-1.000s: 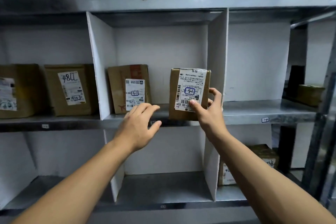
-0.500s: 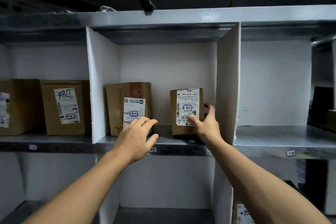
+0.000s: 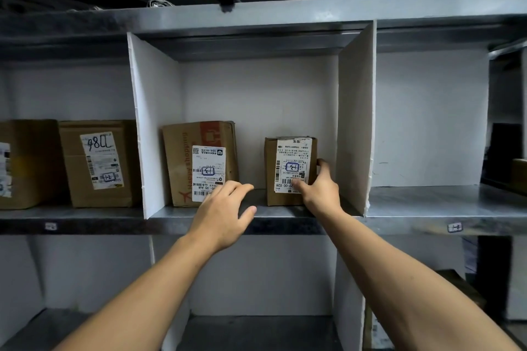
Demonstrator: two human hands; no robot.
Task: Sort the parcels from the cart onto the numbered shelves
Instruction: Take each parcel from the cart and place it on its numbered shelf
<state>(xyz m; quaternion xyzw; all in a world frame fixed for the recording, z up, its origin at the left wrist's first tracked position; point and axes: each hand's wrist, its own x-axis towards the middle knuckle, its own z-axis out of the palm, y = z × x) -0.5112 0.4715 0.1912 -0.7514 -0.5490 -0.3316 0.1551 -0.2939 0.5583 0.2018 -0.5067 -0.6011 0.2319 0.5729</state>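
A small brown parcel (image 3: pixel 285 168) with a white label stands upright on the metal shelf (image 3: pixel 199 215), in the middle compartment near the right white divider (image 3: pixel 355 122). My right hand (image 3: pixel 318 189) holds it, thumb on the label's lower front and fingers round its right side. To its left, in the same compartment, a larger brown parcel (image 3: pixel 188 157) with orange print leans against the back. My left hand (image 3: pixel 224 212) hovers with relaxed fingers in front of that larger parcel, over the shelf's front edge, holding nothing.
Two more brown parcels, one (image 3: pixel 97 162) marked in pen and another (image 3: pixel 25 162) beside it, stand in the compartment to the left. The compartment to the right (image 3: pixel 427 196) holds nothing in view. A small number tag (image 3: pixel 454 227) sits on the shelf edge. Lower shelves run beneath.
My right hand has carried the small parcel from the shelf's front edge deeper into the compartment and set it down. My left hand has stayed near the shelf edge. The view has tilted upward.
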